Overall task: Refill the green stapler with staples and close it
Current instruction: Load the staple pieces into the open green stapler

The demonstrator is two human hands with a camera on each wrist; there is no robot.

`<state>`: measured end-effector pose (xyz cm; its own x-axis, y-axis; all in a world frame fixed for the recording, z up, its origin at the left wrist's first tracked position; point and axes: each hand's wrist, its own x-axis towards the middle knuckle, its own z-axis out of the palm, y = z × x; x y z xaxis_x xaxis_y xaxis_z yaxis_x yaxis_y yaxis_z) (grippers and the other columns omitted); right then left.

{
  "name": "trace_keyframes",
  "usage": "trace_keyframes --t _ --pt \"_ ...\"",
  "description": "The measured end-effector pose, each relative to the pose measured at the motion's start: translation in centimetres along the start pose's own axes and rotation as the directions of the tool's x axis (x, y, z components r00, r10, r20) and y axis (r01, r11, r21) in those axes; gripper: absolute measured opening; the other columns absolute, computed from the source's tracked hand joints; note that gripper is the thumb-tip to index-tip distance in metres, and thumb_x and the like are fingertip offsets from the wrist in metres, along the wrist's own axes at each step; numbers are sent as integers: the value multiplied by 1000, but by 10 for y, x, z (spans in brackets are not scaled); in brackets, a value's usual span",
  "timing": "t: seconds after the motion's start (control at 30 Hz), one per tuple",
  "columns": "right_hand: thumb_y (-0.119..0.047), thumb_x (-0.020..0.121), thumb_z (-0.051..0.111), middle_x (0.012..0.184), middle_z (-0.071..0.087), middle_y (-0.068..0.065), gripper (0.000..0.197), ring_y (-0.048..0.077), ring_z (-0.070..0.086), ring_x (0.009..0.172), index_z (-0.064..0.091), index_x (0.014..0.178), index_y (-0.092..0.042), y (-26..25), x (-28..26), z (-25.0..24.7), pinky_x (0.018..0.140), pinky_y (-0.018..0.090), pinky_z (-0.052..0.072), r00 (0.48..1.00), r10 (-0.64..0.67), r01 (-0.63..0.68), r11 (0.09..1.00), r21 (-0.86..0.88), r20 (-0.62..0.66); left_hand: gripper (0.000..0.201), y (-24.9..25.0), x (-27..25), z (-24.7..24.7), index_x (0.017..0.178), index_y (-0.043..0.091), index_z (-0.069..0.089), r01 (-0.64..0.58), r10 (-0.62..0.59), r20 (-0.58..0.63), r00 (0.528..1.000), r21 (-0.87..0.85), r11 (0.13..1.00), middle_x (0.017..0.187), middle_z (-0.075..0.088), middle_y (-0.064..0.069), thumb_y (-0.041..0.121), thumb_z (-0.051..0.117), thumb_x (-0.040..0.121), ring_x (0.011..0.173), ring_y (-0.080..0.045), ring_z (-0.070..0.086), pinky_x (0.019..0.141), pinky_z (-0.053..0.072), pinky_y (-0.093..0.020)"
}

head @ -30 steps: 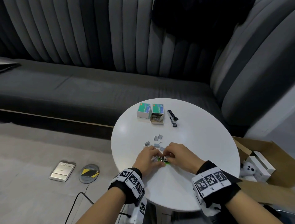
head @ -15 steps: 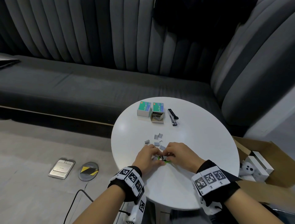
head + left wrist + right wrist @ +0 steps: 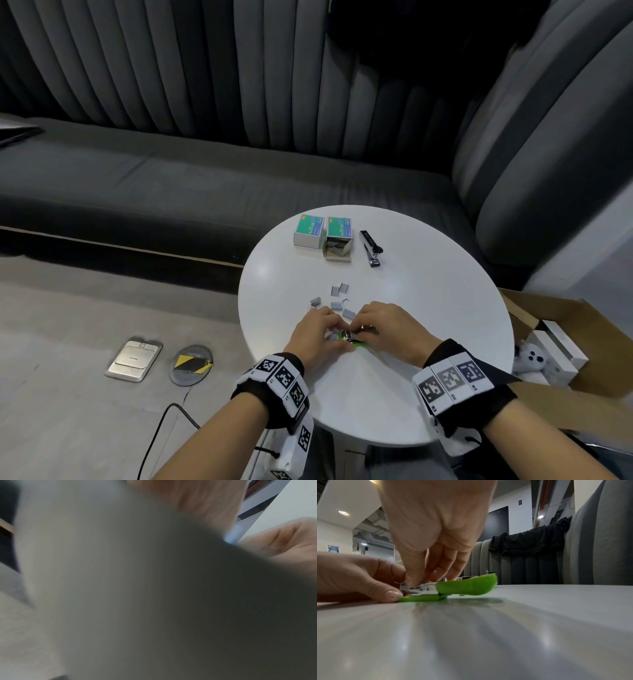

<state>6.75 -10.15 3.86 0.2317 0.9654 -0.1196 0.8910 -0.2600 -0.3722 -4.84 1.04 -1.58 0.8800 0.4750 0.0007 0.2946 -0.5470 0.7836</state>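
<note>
The small green plastic stapler point(image 3: 467, 586) lies opened out flat on the round white table point(image 3: 428, 308), at the edge nearest the person, its green top swung back and its silver metal channel facing up. The right hand point(image 3: 436, 524) reaches down from above and pinches narrowly at the metal front end of that channel with thumb and curled fingers; whether a strip of staples sits between the fingertips cannot be told. The left hand point(image 3: 356, 577) rests on the table beside the stapler's green base, thumb tip pressed against it and fingers curled in close. In the head view both hands meet over the stapler point(image 3: 351, 341), left hand point(image 3: 317, 334) and right hand point(image 3: 394, 329) touching. The left wrist view is blurred and shows only skin and grey.

Just beyond the stapler, about six loose grey strips of staples point(image 3: 339, 291) lie scattered. At the table's far side from the stapler stand two green-topped cardboard staple boxes: one closed point(image 3: 309, 230), one with its drawer pulled open point(image 3: 338, 243). Just beside the open box lies one slim black stapler point(image 3: 371, 247).
</note>
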Motion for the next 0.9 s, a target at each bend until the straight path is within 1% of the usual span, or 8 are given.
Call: trace_keyframes --t 0.27,0.33,0.4,0.47,0.57,0.73,0.83,0.9 --pt "-21 85 61 103 69 2 20 17 57 98 70 102 -17 3 1 -1 86 26 41 999 51 -51 998 40 3 33 2 0 -2 102 16 68 2 -3 -12 1000 -16 1000 92 48 4 23 75 71 93 -9 44 72 29 -15" --pt "-18 85 62 100 70 4 20 16 59 90 69 104 -16 10 -1 -10 89 30 46 982 149 -127 976 176 -116 34 3 -1 -2 103 15 67 7 -7 -6 1000 -8 1000 94 48 4 23 75 72 95 -9 44 72 29 -14" --pt "-12 87 59 101 71 6 19 15 59 86 69 103 -12 25 -3 -23 88 27 46 938 262 -203 946 253 -229 33 4 -1 -2 104 14 67 14 -15 -12 1000 -7 1000 95 49 4 23 75 72 96 -10 46 75 30 -15" --pt "-8 88 55 107 70 9 21 18 61 94 68 104 -9 38 -2 -32 89 25 45 922 336 -294 931 217 -194 33 3 -1 -2 104 15 67 21 -21 -12 1000 -10 1000 96 49 5 24 75 72 95 -8 45 79 33 -17" --pt "-6 87 52 111 68 13 24 22 62 103 66 107 -7 42 6 -36 93 26 46 932 362 -356 928 106 -36 33 3 0 -2 103 15 67 17 -17 -12 1000 3 1000 95 49 6 25 75 72 95 -6 43 80 34 -18" --pt "-18 77 69 103 67 13 25 25 63 94 67 99 -7 24 28 -27 80 30 50 905 416 -419 907 26 88 34 5 0 -3 104 15 67 8 -8 4 1000 19 1000 94 47 7 26 75 72 94 -6 42 74 30 -15" --pt "-2 74 63 99 70 16 16 23 61 80 70 88 -3 16 35 -20 60 23 47 907 410 -414 910 23 93 34 3 0 -2 104 15 67 11 -11 -1 1000 18 1000 94 48 7 26 74 73 94 -6 42 72 29 -14" --pt "4 74 60 98 71 18 18 23 62 81 71 87 -1 15 37 -19 53 17 42 909 399 -406 914 31 121 33 3 1 -2 103 15 67 14 -14 -2 1000 20 1000 94 48 7 26 74 73 94 -6 42 71 28 -14"
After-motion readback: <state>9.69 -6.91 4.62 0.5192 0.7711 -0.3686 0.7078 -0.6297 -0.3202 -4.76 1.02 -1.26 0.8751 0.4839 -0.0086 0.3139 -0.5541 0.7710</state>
